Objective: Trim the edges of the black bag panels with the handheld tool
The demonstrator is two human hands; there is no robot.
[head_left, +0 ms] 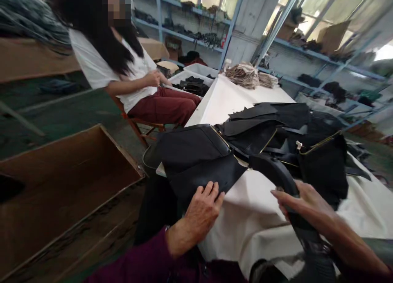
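Black fabric pieces with gold zippers (pixel 196 146) hang over the near left corner of the white-covered table (pixel 221 97). My left hand (pixel 204 209) lies flat on the lower flap of the black fabric, fingers spread slightly. My right hand (pixel 307 201) is wrapped round a black curved tool with a thick handle and hose (pixel 273 170), whose narrow tip points left at the zipper edge of the fabric. Beyond the tool is a heap of more black zippered pieces (pixel 325 160).
An open cardboard box (pixel 67 185) stands on the floor at left. A person in a white shirt (pixel 107 66) sits beyond it, beside white bins (pixel 199 70). Stacked brown bundles (pixel 242 75) lie at the table's far end; shelves (pixel 190 33) line the wall.
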